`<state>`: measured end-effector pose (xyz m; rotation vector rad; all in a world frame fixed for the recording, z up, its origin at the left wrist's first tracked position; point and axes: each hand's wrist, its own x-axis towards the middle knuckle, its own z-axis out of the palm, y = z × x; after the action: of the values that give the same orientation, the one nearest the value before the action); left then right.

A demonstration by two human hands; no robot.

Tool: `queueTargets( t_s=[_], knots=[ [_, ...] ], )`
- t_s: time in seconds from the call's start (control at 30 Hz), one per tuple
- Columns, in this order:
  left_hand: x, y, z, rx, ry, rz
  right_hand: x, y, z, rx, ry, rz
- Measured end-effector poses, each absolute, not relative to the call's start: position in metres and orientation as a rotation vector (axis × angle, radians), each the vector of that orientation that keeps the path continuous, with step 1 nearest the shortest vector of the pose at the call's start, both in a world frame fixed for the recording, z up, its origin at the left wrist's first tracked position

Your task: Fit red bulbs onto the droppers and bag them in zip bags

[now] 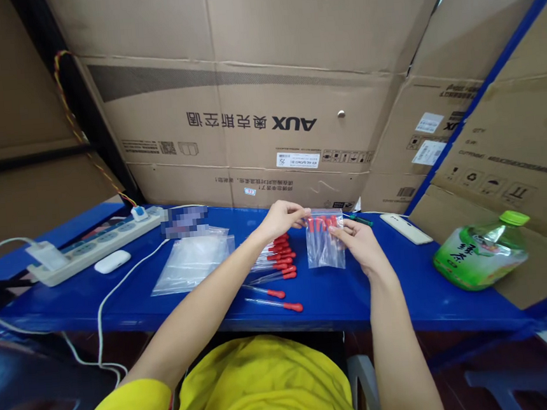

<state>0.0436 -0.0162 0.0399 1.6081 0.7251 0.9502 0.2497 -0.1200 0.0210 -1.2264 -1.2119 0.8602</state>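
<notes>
A clear zip bag (326, 251) hangs upright between my hands, with several red-bulbed droppers (321, 222) inside it. The fingers of my left hand (285, 219) pinch the bag's top left corner. My right hand (360, 242) grips its right side, thumb in front and fingers partly hidden behind. Left of the bag lies a pile of loose glass droppers (278, 259) with red rubber bulbs, partly covered by my left forearm. One dropper (282, 305) rests nearest the table's front edge. A stack of flat clear bags (190, 263) lies farther left.
On the blue table (400, 289), a green-labelled drink bottle (481, 254) lies tilted at the right, near a white phone (406, 228). A power strip (99, 244), white earbud case (112, 262) and cables are at the left. Cardboard walls (244, 92) enclose the back.
</notes>
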Motion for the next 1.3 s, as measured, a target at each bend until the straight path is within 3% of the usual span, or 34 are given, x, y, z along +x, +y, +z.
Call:
queueTargets(
  t_s=[0.3,0.67,0.77,0.9,1.13,1.3],
  knots=[
    [0.036,-0.015,0.036,2.294,0.905,0.883,0.252,-0.113,0.010,-1.317,-1.104,0.836],
    [-0.011,-0.001,0.076,2.447,1.080,1.160,0.274,-0.103,-0.007,-1.998,-1.301,0.169],
    [-0.060,0.021,0.084,2.431,1.310,1.050,0.266,-0.108,-0.003,-2.132,-1.305,0.081],
    [-0.140,0.049,0.068,2.297,1.936,0.569,0.251,-0.114,0.004,-2.073,-1.336,-0.117],
    [-0.195,0.062,0.030,2.126,1.892,0.144,0.216,-0.119,0.016,-1.417,-1.619,0.300],
    [-0.187,0.055,0.034,2.120,1.844,0.125,0.196,-0.131,0.027,-1.324,-1.764,0.448]
  ],
)
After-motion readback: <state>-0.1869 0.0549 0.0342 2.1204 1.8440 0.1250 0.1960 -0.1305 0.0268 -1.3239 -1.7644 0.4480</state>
